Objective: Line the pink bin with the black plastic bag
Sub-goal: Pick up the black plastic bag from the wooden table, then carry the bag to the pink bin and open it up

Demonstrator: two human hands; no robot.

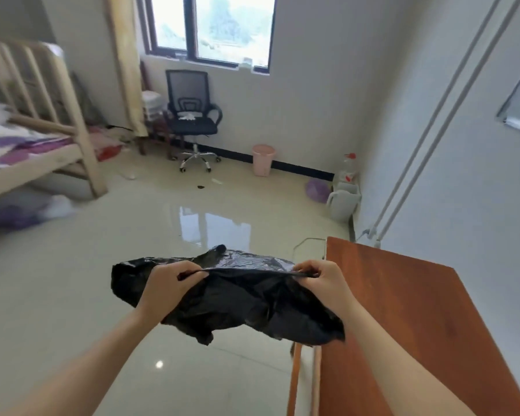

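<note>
The black plastic bag [237,298] hangs crumpled in front of me, stretched between both hands. My left hand [170,283] pinches its upper edge on the left side. My right hand [321,282] pinches the same edge on the right. The pink bin [263,160] stands upright and uncovered on the floor by the far wall, well away from my hands, to the right of the office chair.
A brown wooden table [403,325] is close on my right. A black office chair [192,115] stands under the window. A wooden bed [42,145] fills the left side. A white bucket [342,202], a purple bag and a bottle sit in the right corner. Small scraps lie on the glossy tiled floor.
</note>
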